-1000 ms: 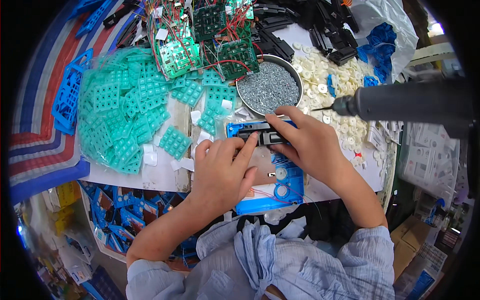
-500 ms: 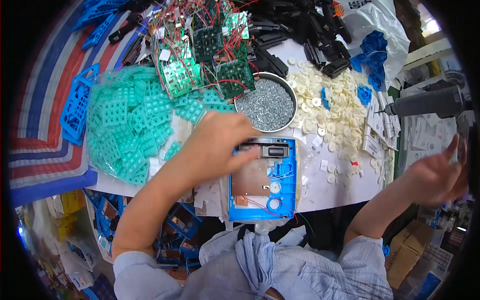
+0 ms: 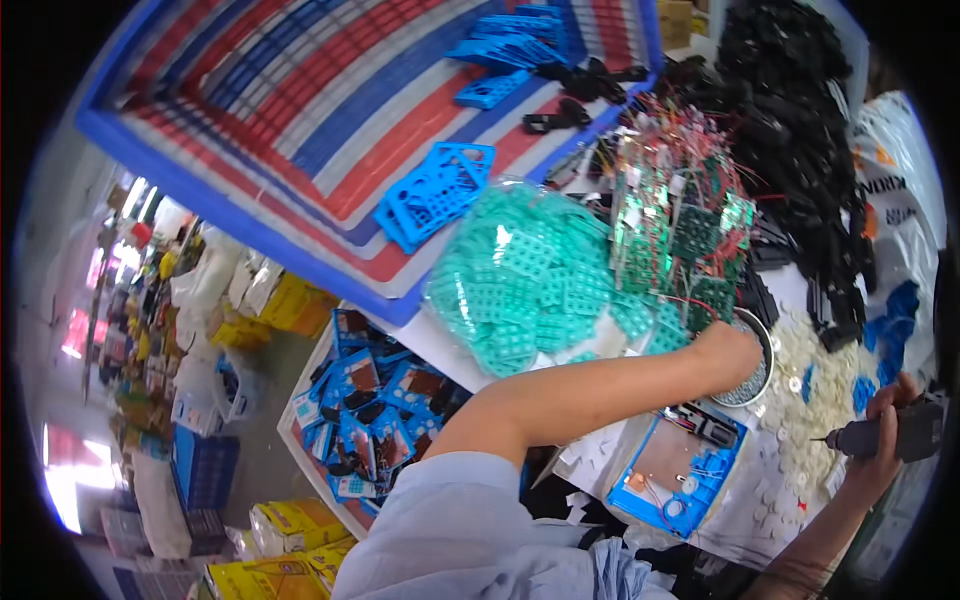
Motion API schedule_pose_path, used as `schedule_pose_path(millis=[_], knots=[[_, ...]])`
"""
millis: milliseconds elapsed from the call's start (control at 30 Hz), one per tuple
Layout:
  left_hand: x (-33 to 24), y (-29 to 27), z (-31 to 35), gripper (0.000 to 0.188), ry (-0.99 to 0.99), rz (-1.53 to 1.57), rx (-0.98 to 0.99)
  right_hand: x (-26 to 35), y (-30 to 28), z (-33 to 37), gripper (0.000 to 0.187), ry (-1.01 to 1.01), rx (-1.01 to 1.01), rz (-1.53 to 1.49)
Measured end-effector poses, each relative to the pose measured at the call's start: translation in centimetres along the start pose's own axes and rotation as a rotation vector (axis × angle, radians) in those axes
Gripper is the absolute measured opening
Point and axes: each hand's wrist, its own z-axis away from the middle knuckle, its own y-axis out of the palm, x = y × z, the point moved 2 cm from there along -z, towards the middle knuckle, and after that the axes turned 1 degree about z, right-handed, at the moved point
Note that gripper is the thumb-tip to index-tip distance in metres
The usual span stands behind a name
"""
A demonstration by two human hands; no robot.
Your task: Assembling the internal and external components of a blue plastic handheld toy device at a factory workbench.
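My left hand (image 3: 728, 355) is over the round metal bowl (image 3: 767, 372) of small silver screws, its fingers curled down and their tips hidden. At the right edge, my right hand (image 3: 886, 430) grips a dark grey electric screwdriver (image 3: 862, 438), whose bit points left over the white discs. In front of me lies an open blue plastic casing (image 3: 655, 515), tilted in the view. It holds a brown board (image 3: 655, 465), a black battery-holder-like part (image 3: 708, 424), thin wires and a small white round piece. Neither hand touches the casing.
Left of the bowl lie a bag of green rubber keypads (image 3: 520, 285) and wired circuit boards (image 3: 690, 230). White discs (image 3: 800, 400) and black plastic parts (image 3: 810, 190) lie right and behind. A striped, blue-rimmed crate (image 3: 330, 130) and a tray of blue casings (image 3: 375, 410) are at left.
My view has swung left, so the scene shifts right and tilts. My left hand has gone from the casing to the screw bowl. My right hand has taken hold of the electric screwdriver.
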Motion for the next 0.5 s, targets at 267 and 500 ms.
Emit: schedule_pose_path(millis=[267, 500], knots=[[-0.4, 0.3, -0.2, 0.014, -0.028, 0.101, -0.122, 1.0, 4.0, -0.2, 0.04, 0.019, 0.274, -0.144], [-7.2, -2.8, 7.2, 0.013, 0.115, 0.462, -0.169, 4.0, 6.0, 5.9, 0.017, 0.086, 0.199, -0.548]])
